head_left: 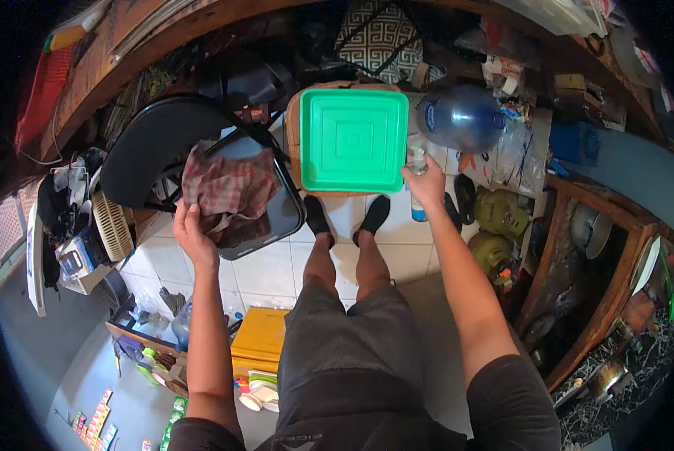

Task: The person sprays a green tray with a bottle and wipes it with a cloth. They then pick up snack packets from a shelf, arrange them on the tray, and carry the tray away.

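Chair (pixel 156 143) beside green lid (pixel 354 140)

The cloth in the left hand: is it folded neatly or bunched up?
Bunched up. The plaid cloth hangs in loose, uneven wrinkles from the left hand, with no flat folded edges.

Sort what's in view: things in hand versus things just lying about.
In hand: checked cloth in the left hand; spray bottle in the right hand; green lid between them.
Lying about: black chair, blue water jug, green gas cylinders, yellow box.
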### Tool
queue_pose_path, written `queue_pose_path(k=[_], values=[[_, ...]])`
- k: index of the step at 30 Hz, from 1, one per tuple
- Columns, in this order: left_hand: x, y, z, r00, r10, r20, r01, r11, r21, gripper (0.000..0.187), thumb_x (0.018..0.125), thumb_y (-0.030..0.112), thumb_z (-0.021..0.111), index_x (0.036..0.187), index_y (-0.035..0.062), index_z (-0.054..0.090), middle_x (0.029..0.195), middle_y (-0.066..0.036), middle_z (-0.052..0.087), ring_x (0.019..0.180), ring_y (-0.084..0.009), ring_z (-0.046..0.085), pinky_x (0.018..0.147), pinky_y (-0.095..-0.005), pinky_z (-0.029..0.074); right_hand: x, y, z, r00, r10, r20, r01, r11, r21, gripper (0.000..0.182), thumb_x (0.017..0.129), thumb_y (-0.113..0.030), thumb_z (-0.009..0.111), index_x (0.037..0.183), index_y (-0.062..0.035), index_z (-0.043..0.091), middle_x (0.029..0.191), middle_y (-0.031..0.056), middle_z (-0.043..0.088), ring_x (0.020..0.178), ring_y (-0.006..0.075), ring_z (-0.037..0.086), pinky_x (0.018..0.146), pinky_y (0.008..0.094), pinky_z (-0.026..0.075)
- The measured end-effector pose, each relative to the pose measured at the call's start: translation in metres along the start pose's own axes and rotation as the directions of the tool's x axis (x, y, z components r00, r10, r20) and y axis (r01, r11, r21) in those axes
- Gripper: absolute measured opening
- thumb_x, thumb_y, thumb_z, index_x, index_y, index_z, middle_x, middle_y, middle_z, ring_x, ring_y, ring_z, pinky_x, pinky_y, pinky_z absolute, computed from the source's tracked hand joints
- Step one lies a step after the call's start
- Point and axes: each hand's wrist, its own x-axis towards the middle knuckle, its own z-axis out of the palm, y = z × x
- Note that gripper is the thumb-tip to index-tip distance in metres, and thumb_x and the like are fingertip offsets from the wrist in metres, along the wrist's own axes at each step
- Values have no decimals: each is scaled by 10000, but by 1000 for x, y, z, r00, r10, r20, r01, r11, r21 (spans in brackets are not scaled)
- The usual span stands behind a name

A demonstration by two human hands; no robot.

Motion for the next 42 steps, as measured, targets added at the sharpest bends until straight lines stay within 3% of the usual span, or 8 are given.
queue_pose_path(k=[15,19,23,26,33,34,37,42], values=[[-39,180,31,803,96,588,-80,995,-53,241,918,177,684,1064,7,593,876,8,610,758,-52,498,686,-234,442,-202,-204,-95,915,-398,59,300,772,561,458,745,-121,838,1155,-26,658,1040,38,692,803,93,634,707,258,519],[-51,214,37,469,265,842,-355,930,-95,293,932,203,622,1135,8,542,857,-144,553,797,-232,550,694,-331,456,-248,-240,-101,762,-636,-122,626,677,387,571,679,-131,887,1191,-40,653,1095,44,694,917,136,657,861,308,517],[-66,271,47,256,428,867,-541,807,-239,277,856,98,720,1092,12,603,929,-144,611,831,-291,605,723,-348,481,-287,-231,-132,888,-441,-134,459,818,348,406,682,-151,857,1037,-44,688,956,53,709,899,116,642,835,305,511],[-76,291,54,394,321,861,-419,897,-143,245,789,111,798,927,17,619,702,-13,581,637,-89,526,607,-261,450,-324,-218,-172,848,-401,-348,502,819,279,290,707,-157,841,918,-43,678,887,38,695,827,110,634,774,292,505],[-114,339,74,358,449,818,-712,699,-72,415,650,266,882,906,71,619,748,-54,553,656,-180,557,605,-327,460,-421,-183,-249,751,-310,-583,507,836,209,217,729,-116,820,849,-28,662,784,11,651,731,90,583,689,273,470],[-125,344,79,172,713,680,-876,427,-226,521,607,287,890,1017,86,640,1048,-107,621,962,-278,610,817,-389,492,-438,-181,-255,756,-299,-583,516,820,248,215,728,-115,819,849,-25,666,786,15,654,738,94,587,693,274,470],[-174,349,93,-92,733,674,-840,306,-447,697,604,281,893,1210,71,619,1378,-162,514,1273,-349,492,1049,-433,410,-479,-167,-264,714,-442,-543,620,759,199,205,720,-123,812,841,-26,678,812,33,671,775,122,612,721,294,476],[-270,322,130,-467,337,818,-533,631,-564,1134,641,204,870,1562,184,209,1397,-159,535,1221,-387,549,1005,-445,444,-549,-152,-271,638,-599,-484,713,697,77,183,703,-114,775,844,-46,681,830,88,680,748,219,638,728,334,493]])
